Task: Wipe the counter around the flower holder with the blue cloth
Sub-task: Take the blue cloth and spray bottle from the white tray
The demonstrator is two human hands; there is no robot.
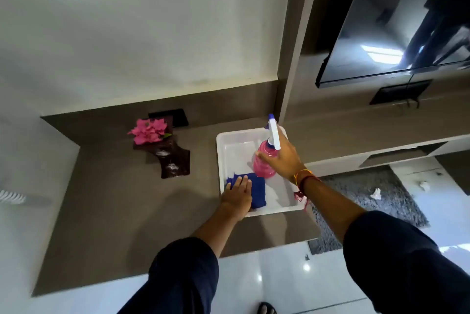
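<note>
My left hand (237, 193) lies flat on the cloth (255, 193) in the tray (229, 139), fingers not yet closed, my right hand (282, 158) grips the bottle (264, 161); holder (167, 154) sits up-left, nearer my left.

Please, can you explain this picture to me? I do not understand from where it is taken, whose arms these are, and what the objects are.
A camera worn on a person's head looks down at their own arms. The left hand lies flat on a folded blue cloth in a white plastic tray. The right hand grips a pink spray bottle with a white trigger, standing in that tray. Left of it, on the grey-brown counter, stands a dark glossy flower holder with pink flowers.
</note>
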